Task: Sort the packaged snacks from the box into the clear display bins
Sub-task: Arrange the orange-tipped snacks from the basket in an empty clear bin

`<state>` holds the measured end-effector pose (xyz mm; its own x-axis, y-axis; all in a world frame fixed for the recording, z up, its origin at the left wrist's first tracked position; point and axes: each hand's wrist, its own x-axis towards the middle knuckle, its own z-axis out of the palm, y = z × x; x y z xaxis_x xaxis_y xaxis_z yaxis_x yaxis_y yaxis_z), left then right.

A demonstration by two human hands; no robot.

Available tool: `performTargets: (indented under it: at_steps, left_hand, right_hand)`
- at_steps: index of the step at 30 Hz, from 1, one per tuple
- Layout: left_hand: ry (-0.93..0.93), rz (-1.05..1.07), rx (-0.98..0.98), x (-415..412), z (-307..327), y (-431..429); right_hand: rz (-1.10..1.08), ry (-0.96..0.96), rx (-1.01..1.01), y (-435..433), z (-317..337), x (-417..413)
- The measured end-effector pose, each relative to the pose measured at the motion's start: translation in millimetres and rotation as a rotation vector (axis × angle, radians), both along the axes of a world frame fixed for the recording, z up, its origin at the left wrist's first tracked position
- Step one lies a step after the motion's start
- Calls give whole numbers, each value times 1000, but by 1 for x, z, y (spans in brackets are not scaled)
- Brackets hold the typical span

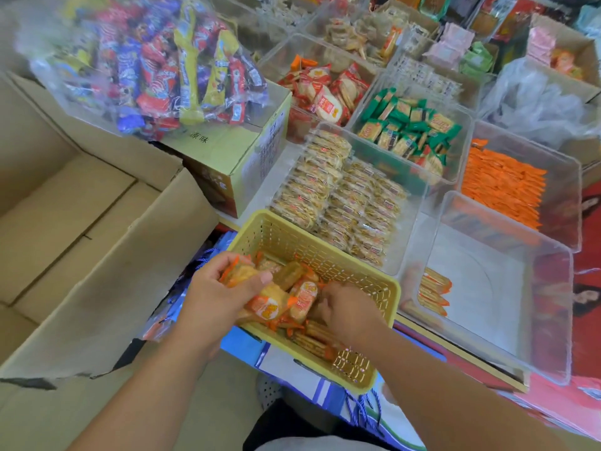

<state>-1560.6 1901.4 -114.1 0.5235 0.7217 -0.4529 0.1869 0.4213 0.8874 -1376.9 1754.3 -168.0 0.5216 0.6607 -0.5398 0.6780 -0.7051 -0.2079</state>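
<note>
While the near bin [494, 288] sits mostly bare, my left hand [218, 289] grips packs [242, 272] in the basket [292, 240]; right hand [351, 310], hold unclear.

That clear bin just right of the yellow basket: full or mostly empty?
Mostly empty. The clear bin holds only a short row of orange-edged packets at its left wall; the rest of its floor is bare.

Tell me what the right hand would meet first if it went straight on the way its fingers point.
Likely the orange-wrapped snack packs in the yellow basket: the right hand points left into that pile and seems nearly on them, though depth is unclear.
</note>
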Motion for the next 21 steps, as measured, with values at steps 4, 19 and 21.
performTargets:
  at_steps: [4,19,21]
  left_hand:
    - [-36,82,-47,-20,-5,-5]
    - [6,148,-6,-29,-23,-23]
    - [13,148,-4,-29,-24,-22]
  right_hand:
    - [-398,127,349,0,3,-5]
    - [-972,402,206,37,-56,-28]
    - [-1006,431,234,39,-59,-27]
